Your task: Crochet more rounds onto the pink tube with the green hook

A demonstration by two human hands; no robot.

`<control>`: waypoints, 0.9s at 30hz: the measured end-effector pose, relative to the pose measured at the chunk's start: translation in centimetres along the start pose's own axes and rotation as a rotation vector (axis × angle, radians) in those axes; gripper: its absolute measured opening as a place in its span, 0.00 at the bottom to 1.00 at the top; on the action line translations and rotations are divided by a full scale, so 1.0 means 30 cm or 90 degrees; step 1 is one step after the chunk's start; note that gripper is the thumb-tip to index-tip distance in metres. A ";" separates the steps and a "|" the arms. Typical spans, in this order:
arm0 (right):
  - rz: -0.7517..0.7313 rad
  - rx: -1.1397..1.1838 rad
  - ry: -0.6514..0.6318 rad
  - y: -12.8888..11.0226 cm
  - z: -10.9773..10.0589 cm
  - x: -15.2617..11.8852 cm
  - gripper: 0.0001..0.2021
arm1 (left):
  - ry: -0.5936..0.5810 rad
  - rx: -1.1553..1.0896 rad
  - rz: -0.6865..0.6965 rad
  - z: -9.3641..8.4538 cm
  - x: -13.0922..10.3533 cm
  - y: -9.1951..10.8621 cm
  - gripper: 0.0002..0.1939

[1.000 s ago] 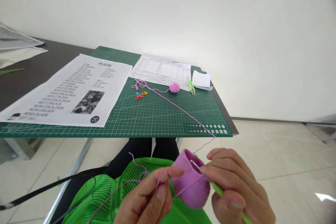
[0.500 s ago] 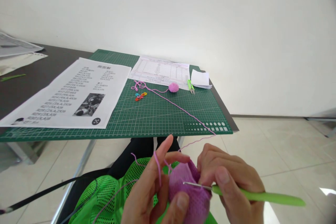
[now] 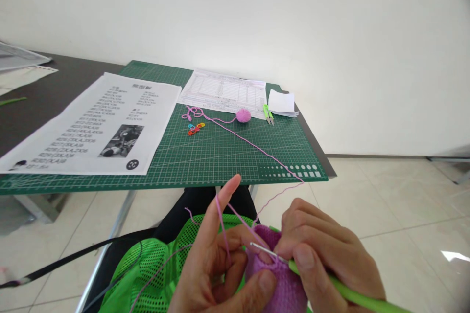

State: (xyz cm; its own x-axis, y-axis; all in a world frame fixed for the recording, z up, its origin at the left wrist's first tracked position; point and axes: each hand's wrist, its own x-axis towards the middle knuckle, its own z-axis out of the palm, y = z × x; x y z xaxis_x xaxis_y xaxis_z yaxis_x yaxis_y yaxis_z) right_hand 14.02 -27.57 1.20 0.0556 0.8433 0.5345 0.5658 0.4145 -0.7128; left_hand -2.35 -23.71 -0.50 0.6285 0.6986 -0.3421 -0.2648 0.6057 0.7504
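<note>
A purple crocheted piece [image 3: 282,288] hangs from the thumb and fingers of my left hand [image 3: 220,264], which pinch it near its upper edge. Over the raised index finger of that hand loops a strand of purple yarn [image 3: 222,225]. My right hand [image 3: 326,254] is closed round a crochet hook [image 3: 352,296] with a light green handle. The hook's metal shaft passes through a loop at the piece's rim, its tip pointing left towards my left fingers. A purple yarn ball [image 3: 243,116] lies on the green cutting mat [image 3: 205,156].
Coloured stitch markers [image 3: 196,129] and green thread snips [image 3: 268,114] lie on the mat. A printed pattern sheet [image 3: 91,122], a form [image 3: 223,89] and small white papers [image 3: 282,102] rest there too. A yarn strand [image 3: 257,146] trails over the mat's front edge. Green mesh cloth [image 3: 147,274] covers my lap.
The hook has tilted, its tip now higher, and it runs through a loop at the rim. My left index finger points up higher with the yarn stretched. The crocheted piece has turned, showing its opening.
</note>
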 end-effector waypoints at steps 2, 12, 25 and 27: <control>-0.008 -0.025 0.005 -0.005 0.003 0.000 0.10 | -0.017 -0.023 -0.018 -0.002 0.004 0.003 0.54; -0.036 -0.085 -0.011 -0.012 0.007 -0.011 0.12 | 0.014 -0.096 -0.058 -0.016 0.012 -0.021 0.48; -0.002 0.066 0.008 0.002 -0.003 -0.013 0.20 | 0.001 -0.137 -0.101 -0.026 0.019 -0.012 0.47; -0.021 0.087 -0.023 0.007 -0.022 0.001 0.21 | -0.007 -0.138 -0.116 -0.029 0.015 -0.002 0.47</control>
State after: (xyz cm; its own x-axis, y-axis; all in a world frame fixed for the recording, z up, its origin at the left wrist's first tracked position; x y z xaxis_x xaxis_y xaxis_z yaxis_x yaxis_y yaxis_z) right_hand 14.68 -27.68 1.38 0.0073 0.8393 0.5436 0.4490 0.4830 -0.7517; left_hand -2.66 -23.09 -1.18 0.6877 0.5675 -0.4528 -0.2961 0.7887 0.5387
